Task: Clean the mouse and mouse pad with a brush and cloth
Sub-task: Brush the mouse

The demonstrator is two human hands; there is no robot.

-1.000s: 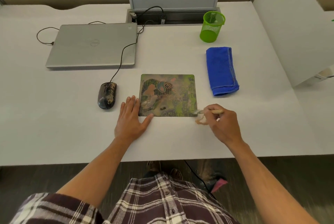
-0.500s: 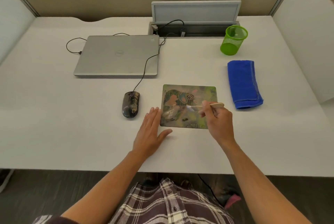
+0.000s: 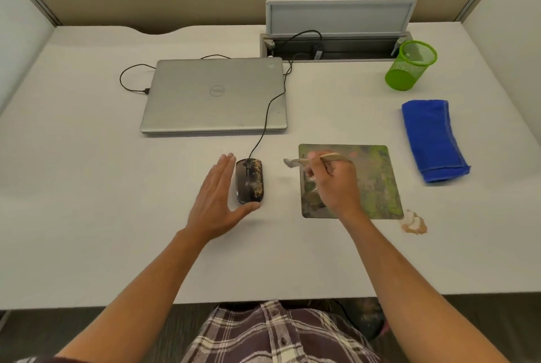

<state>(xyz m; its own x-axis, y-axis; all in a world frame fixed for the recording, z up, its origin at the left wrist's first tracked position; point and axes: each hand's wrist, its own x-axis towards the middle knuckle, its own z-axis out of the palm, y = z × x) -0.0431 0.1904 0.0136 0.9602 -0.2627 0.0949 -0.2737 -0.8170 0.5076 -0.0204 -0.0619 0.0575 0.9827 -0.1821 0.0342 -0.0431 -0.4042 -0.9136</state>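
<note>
Left hand (image 3: pixel 218 198) flat beside mouse (image 3: pixel 249 180), thumb touching; right hand (image 3: pixel 333 184) grips brush (image 3: pixel 314 159) over mouse pad (image 3: pixel 377 181).

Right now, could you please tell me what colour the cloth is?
The cloth is bright blue, shown best in the head view.

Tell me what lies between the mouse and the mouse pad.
Bare desk; only the brush tip hangs over it, between mouse and mouse pad, in the head view.
</note>
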